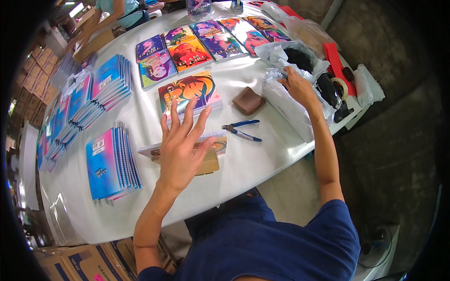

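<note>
Seemingly, notebook (187, 149) lies under left hand (180, 150) fingertips (spread).

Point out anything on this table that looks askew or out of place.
The blue-handled pliers lie loose among the notebooks. The single notebook under the left hand sits tilted on a cardboard piece, unlike the neat rows. The right hand digs into crumpled white plastic bags.

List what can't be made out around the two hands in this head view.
- Notebook under the left hand: its cover is mostly hidden by the hand.
- Right hand: fingertips are buried in the white plastic bags, so any grasp is unclear.
- Dark contents of the open bag: too blurred to identify.
- Pliers: jaws too small to read.
</note>
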`<state>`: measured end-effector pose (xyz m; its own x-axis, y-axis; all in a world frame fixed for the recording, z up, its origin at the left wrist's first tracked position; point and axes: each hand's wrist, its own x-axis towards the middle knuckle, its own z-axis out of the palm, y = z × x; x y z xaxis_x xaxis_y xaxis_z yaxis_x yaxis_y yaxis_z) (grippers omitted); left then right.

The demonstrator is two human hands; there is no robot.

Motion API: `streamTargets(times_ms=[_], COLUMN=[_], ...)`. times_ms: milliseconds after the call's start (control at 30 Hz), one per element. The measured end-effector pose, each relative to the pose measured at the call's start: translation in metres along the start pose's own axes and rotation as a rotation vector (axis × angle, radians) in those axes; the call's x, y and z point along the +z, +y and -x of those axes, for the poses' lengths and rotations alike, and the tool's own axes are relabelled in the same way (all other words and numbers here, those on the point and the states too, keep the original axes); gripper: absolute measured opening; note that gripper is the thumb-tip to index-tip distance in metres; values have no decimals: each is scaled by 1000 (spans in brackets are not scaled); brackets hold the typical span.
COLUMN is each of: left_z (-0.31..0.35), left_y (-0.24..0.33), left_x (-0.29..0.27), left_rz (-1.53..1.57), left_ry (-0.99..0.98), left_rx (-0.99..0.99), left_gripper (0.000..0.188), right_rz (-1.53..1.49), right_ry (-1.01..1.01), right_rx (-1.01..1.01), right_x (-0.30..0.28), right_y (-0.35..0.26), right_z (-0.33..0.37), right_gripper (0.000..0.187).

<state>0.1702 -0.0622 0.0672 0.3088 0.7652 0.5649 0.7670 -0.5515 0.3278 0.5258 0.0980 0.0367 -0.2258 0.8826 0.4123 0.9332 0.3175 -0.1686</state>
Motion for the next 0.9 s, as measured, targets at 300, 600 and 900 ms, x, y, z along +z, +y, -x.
streamTargets(times_ms=[300, 600, 900], left_z=[-6, -2, 1], left_y=[-5, -2, -2], left_x=[24, 24, 24], left_rz=[-254, -182, -158], left_ry=[-191, -179, -165], left_rx=[81, 57, 60], left_gripper=[51, 53, 54], right_rz=[-439, -812, -930], right_ry=[-191, -314, -376], right_rx=[-343, -177, -191], right_x=[-49, -34, -25], right_y=[-162, -168, -163], right_z=[61, 71, 71], right_gripper=[43, 16, 14])
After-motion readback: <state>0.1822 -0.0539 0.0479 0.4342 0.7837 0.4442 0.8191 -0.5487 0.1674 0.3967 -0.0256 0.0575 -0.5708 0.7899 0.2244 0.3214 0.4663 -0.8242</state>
